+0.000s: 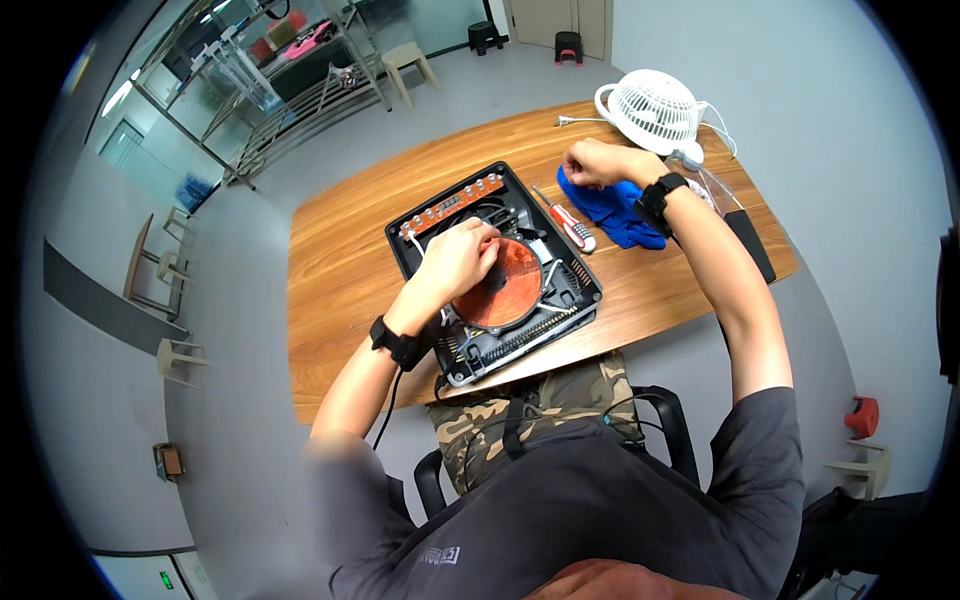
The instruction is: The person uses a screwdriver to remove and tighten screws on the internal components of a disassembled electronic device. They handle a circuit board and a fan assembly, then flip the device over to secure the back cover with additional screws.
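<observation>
An opened black induction cooker (560, 275) lies on the wooden table (340, 270), its copper-coloured coil disc (505, 290) and an orange circuit strip (452, 203) exposed. My left hand (458, 258) rests on the inside of the cooker at the coil's upper left edge, fingers curled on a part I cannot make out. My right hand (592, 162) is closed over a blue cloth (615, 212) to the right of the cooker. A red-handled screwdriver (566, 222) lies between the cooker and the cloth.
A small white fan (652, 110) with its cord stands at the table's far right corner. A black flat object (750, 243) lies along the right edge. Stools, chairs and metal racks stand around the grey floor.
</observation>
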Demonstrator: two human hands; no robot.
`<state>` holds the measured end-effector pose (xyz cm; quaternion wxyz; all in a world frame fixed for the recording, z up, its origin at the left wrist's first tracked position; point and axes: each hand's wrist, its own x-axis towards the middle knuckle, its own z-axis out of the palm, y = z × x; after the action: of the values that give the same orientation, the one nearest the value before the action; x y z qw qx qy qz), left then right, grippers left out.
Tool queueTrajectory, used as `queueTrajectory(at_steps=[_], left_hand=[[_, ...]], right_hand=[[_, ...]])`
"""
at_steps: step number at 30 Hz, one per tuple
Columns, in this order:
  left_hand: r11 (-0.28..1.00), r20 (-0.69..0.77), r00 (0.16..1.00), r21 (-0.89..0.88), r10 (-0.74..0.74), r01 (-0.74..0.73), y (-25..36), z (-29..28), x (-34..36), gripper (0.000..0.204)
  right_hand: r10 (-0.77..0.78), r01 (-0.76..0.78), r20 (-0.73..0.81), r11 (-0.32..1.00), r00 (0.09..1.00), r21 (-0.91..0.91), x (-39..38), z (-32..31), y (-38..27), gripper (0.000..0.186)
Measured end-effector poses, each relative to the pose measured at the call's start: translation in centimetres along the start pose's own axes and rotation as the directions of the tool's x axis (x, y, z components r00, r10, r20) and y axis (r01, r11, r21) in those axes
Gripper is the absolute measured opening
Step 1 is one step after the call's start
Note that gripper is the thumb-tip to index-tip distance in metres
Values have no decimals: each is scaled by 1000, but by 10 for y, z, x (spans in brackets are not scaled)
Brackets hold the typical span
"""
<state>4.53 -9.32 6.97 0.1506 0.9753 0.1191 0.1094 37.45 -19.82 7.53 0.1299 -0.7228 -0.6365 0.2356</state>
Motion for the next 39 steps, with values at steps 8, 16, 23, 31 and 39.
queueTrajectory(at_steps=[8,16,23,31,39], left_hand=[[996,-52,995,22,-86,87,-18,-5,28,25],[970,-160,962,66,-221,234,-80,8,-31,30],[990,-337,932,1,-133,142,-99,14,-36,31],[970,-390,914,-242,-114,18,-55,-1,46,28],[931,-300,936,-359,-184,68,-35,10,61,24]], right_hand=[[-103,105,-52,993,993,50,18,3,0,18],[-216,228,-164,972,963,57,98,32,-24,18],[-272,289,-274,957,922,23,118,51,-13,20],[-196,239,-139,857,971,457,76,28,-58,23],[-161,219,-176,897,971,383,58,40,-78,19]])
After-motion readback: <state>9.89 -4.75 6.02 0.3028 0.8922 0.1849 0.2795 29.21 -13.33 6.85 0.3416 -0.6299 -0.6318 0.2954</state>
